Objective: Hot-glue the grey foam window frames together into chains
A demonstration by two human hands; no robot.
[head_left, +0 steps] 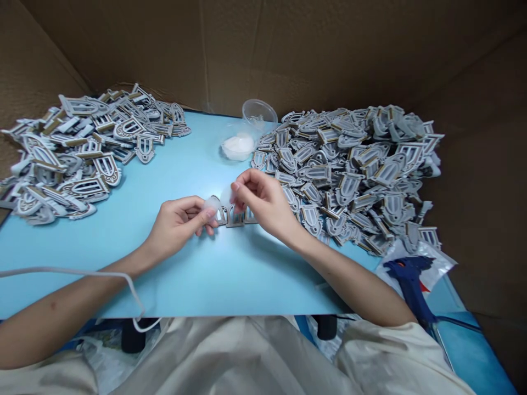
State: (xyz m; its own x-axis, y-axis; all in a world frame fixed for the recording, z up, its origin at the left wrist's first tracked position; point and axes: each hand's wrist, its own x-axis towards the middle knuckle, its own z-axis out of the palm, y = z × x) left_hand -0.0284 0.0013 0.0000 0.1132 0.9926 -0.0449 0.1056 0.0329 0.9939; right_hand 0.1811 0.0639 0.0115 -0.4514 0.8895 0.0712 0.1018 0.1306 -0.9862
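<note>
A: We're live at the light-blue bench (123, 280), and the left hand (177, 226) is curled nearly shut, thumb and fingertips pinching a small translucent whitish scrap (212, 204)!

B: The right hand (259, 200) matches it, fingers bunched on a second pale scrap (226, 196), though I can't tell what that soft material is. Lovely technique: working at the fingertips, with the hands close together, gives small pieces good control.

A: Right beneath those fingers sits a short row of grey arched cutouts with tan card edges (235, 217), just in front of the round clear plastic tub of white stuff (237, 147).

B: And around that tub, a big heap of matching arched pieces (82, 159) to its left, another heap (349, 175) to its right, with a blue hot glue gun (407, 280) beyond that right heap, nearer the person
</note>
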